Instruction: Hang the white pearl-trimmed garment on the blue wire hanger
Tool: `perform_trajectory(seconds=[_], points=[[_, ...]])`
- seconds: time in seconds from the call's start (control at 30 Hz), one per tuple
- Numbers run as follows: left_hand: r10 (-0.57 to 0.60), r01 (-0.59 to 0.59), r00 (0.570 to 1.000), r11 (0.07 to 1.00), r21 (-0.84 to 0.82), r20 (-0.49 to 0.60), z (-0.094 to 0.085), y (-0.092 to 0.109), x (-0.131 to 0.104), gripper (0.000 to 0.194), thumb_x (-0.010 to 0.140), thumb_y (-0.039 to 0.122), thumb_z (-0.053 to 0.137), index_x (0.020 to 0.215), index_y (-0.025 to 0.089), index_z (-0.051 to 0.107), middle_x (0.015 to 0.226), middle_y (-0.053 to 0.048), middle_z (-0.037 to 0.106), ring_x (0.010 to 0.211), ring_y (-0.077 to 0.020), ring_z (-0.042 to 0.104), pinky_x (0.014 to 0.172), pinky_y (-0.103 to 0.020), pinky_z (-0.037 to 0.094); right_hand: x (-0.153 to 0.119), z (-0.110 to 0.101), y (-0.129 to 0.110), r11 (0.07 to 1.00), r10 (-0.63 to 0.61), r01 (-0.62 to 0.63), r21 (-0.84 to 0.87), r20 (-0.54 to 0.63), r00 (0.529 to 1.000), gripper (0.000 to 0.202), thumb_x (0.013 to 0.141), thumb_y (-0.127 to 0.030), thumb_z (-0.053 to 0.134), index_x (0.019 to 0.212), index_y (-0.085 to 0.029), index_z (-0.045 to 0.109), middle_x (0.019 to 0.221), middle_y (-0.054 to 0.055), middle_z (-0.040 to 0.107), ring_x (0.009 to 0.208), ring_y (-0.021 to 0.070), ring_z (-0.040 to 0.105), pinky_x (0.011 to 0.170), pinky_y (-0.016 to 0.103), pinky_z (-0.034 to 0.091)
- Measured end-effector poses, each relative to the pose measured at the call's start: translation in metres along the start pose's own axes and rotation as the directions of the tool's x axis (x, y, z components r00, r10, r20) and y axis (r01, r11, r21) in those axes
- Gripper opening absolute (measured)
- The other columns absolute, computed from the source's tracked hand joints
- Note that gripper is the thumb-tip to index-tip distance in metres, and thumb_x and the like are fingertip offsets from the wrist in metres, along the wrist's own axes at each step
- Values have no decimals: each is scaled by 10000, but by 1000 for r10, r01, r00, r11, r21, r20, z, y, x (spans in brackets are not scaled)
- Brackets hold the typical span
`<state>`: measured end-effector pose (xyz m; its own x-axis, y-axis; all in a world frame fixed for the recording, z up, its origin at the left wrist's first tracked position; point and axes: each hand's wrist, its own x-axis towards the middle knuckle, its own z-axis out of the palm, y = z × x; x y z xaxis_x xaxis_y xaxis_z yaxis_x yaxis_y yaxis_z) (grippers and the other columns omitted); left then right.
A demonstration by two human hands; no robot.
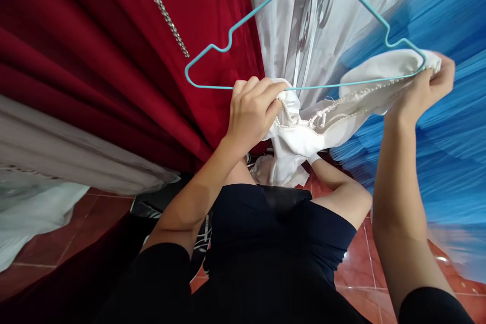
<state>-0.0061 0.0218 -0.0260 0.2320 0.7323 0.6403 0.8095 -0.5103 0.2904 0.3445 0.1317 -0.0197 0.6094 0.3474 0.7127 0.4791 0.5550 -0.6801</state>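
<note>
A light-blue clothes hanger (330, 85) hangs in front of me, its bottom bar level with my hands. A white garment (304, 139) with pearl-like beaded edging hangs partly around the hanger's right end and drapes down between my legs. My left hand (252, 109) is closed on the garment's left part, its fingers over the hanger's bottom bar. At the right end, my right hand (433, 86) grips the garment's beaded edge, stretched out beside the hanger's corner. The fingertips of my right hand are partly hidden by the cloth.
Red fabric (212, 20) with a rhinestone strip (163, 7) hangs at the left. White cloth (277, 10) hangs behind the hanger, and blue tulle (455, 162) fills the right. Pale cloth (76, 147) hangs lower left over a red tiled floor (357, 263).
</note>
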Motion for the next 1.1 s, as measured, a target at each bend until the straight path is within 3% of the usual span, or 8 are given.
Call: perform_trajectory(seconds=[0.07, 0.23, 0.37, 0.5, 0.67, 0.83, 0.97, 1.1], points=[[-2, 2, 1000, 1000, -3, 3, 3, 3, 0, 326, 1035, 245, 441, 1260, 262, 676, 1094, -58, 677, 1053, -292, 601, 1054, -511, 413, -21, -13, 3, 997, 54, -49, 57, -84, 995, 415, 851, 87, 423, 735, -217, 681, 753, -4, 654, 748, 114, 616, 786, 292, 501], [-16, 16, 1000, 1000, -12, 1, 9, 4, 3, 336, 1014, 215, 458, 1263, 260, 678, 1108, -57, 687, 1055, -298, 606, 1039, -506, 422, -85, -30, -49, 976, -176, 169, 139, 37, 984, 318, 938, -73, 462, 987, -243, 727, 957, 36, 634, 919, 161, 606, 879, 383, 478], [-15, 14, 1000, 1000, -25, -7, 9, 7, 3, 344, 1006, 219, 465, 1274, 281, 670, 1165, -45, 696, 1059, -292, 603, 1043, -489, 420, -105, -14, -95, 934, -337, 319, 162, 99, 936, 206, 950, -246, 508, 1022, -267, 700, 990, 85, 561, 1046, 240, 572, 934, 457, 487], [3, -4, 1000, 1000, -23, -15, 5, 12, -1, 347, 1015, 236, 454, 1289, 291, 659, 1199, -38, 697, 1060, -280, 598, 1051, -469, 410, -108, 21, -116, 930, -334, 285, 231, 211, 919, 255, 997, -363, 412, 1090, -257, 624, 1068, 85, 555, 1069, 235, 595, 956, 478, 522], [2, -2, 1000, 1000, 16, -9, 1, 13, -4, 343, 1013, 237, 448, 1274, 273, 667, 1179, -44, 703, 1050, -276, 598, 1047, -458, 402, -121, 54, -118, 963, -234, 263, 54, 653, 720, 270, 935, -178, 384, 1103, -248, 583, 1090, 47, 651, 1062, 192, 636, 988, 420, 523], [15, -15, 1000, 1000, 0, -14, 9, 8, -5, 365, 1007, 235, 445, 1303, 264, 657, 1217, -60, 695, 1099, -285, 600, 1070, -479, 386, -135, 56, -107, 950, -160, 307, -54, 760, 630, 204, 946, -174, 409, 1045, -233, 577, 1005, 32, 681, 959, 208, 634, 1000, 462, 454], [72, -90, 975, 993, -78, -211, 13, 2, -19, 369, 979, 207, 442, 1246, 255, 693, 1232, -54, 690, 1147, -252, 620, 1050, -445, 440, -135, 48, -110, 940, -184, 336, -60, 738, 649, 177, 949, -187, 420, 1030, -241, 568, 973, 26, 671, 928, 202, 614, 990, 452, 436], [-48, -34, 861, 988, -153, -507, 7, -21, -48, 224, 899, 217, 539, 987, 245, 744, 923, -18, 713, 897, -215, 666, 869, -414, 517, -133, 47, -114, 944, -203, 329, -24, 743, 637, 191, 945, -199, 416, 1046, -247, 571, 1001, 21, 673, 947, 210, 617, 1003, 465, 430]])
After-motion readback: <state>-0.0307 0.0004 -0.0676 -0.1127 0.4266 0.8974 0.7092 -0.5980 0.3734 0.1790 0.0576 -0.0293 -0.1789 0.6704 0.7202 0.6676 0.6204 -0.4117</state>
